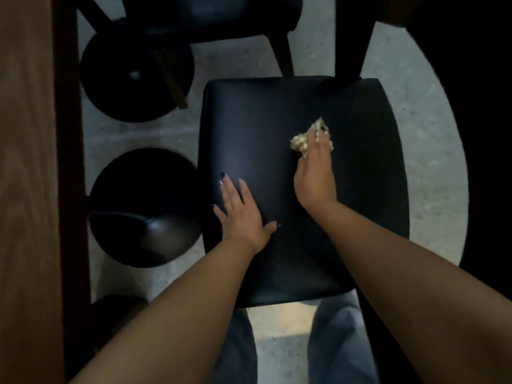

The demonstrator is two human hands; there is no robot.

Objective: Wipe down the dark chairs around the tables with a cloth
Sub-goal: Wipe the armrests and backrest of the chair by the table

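Note:
A dark padded chair seat point(277, 128) fills the middle of the head view, right below me. My left hand point(242, 212) lies flat on its near left part, fingers straight and spread. My right hand point(314, 176) presses a small crumpled pale cloth point(302, 141) onto the right half of the seat. Its fingers reach over the cloth with the tips on it; the cloth shows beyond and to the left of the fingers.
A brown wooden table edge point(33, 162) runs down the left side. Two round black table bases point(135, 79) point(144, 209) sit on the pale floor point(421, 151) beside it. A second dark chair point(221, 18) stands at the top. My jeans legs point(340, 342) stand below the seat.

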